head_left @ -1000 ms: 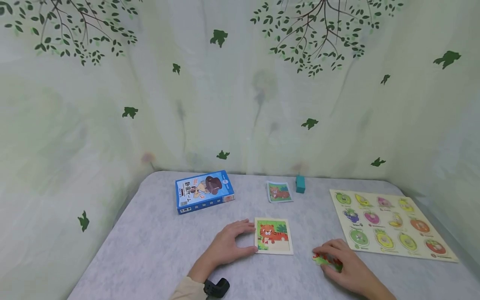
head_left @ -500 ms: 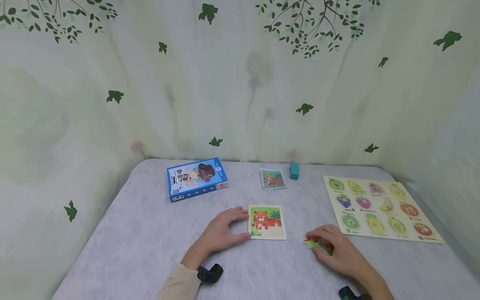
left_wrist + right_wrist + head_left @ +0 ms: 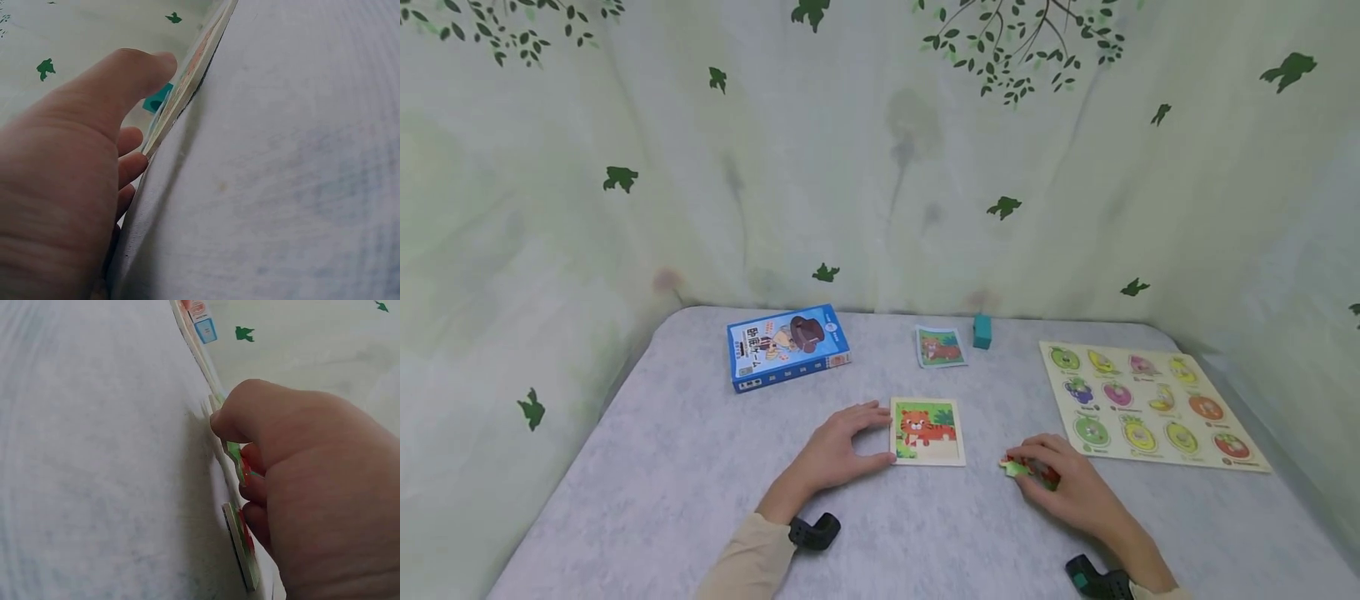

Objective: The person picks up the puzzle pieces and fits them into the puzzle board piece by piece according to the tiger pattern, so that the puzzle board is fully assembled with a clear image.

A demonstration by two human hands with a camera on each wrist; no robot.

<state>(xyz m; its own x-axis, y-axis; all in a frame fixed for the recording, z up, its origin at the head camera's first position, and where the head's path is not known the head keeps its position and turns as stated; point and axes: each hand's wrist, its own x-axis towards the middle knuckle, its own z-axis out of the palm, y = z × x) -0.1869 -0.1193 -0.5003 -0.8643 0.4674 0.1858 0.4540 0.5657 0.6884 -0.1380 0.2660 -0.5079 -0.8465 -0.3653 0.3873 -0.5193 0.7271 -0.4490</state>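
A small framed jigsaw puzzle point(image 3: 927, 431) with an orange tiger on green lies on the table; its lower right part shows bare wood. My left hand point(image 3: 831, 454) rests at its left side, thumb and fingertips right at the frame's edge. In the left wrist view, the frame's edge point(image 3: 187, 87) runs past the thumb. To the right of the frame, my right hand point(image 3: 1075, 487) pinches a green and red puzzle piece point(image 3: 1014, 469) between thumb and fingers. A second puzzle piece point(image 3: 240, 547) lies on the table below those fingers in the right wrist view.
At the back left lies a blue game box point(image 3: 788, 346). A tiger picture card point(image 3: 940, 347) and a teal block point(image 3: 982, 332) are behind the puzzle. A large fruit picture board point(image 3: 1150, 408) lies at the right. Patterned fabric point(image 3: 880, 167) hangs behind the table.
The head view has tilted, so everything sits higher in it. My right hand and its puzzle piece have shifted slightly toward the frame. My left hand stays at the frame's edge.
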